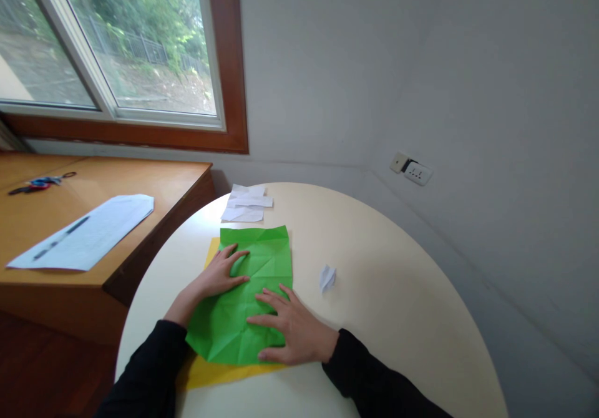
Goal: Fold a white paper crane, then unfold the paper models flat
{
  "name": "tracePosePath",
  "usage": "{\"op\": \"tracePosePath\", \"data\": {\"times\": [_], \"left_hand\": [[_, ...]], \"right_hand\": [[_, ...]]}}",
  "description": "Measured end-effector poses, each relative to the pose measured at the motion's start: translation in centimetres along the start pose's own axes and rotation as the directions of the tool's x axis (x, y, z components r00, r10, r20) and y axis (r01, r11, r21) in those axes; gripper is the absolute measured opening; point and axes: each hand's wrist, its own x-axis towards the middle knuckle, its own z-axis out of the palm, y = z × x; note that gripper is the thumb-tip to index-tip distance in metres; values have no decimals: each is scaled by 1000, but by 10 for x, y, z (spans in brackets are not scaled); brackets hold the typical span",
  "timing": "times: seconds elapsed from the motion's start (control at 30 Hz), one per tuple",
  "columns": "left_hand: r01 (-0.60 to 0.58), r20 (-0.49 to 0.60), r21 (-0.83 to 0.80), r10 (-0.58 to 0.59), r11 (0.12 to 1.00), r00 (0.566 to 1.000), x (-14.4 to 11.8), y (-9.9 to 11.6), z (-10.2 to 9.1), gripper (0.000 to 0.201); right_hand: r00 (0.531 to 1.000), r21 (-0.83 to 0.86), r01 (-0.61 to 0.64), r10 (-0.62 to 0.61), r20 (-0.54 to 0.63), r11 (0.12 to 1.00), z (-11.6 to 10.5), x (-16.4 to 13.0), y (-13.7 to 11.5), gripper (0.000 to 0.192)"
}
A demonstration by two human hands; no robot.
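A creased green sheet of paper lies on a yellow sheet on the round cream table. My left hand rests flat on the green sheet's left half, fingers spread. My right hand presses flat on its lower right part, fingers pointing left. Neither hand grips anything. Both arms wear black sleeves.
A small folded white paper piece sits right of the green sheet. White paper scraps lie at the table's far edge. On the wooden desk at left are a white sheet with a pen and scissors. A wall socket is at right.
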Motion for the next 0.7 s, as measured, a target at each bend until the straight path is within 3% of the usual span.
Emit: {"op": "tracePosePath", "data": {"times": [0.3,0.7], "left_hand": [[38,42,63,-41,997,998,-2,3,-5,70],[173,34,174,-182,969,983,2,7,-4,59]], "right_hand": [[998,-39,-56,55,-28,998,3,1,1,45],[979,-170,-195,179,-102,966,4,4,12,40]]}}
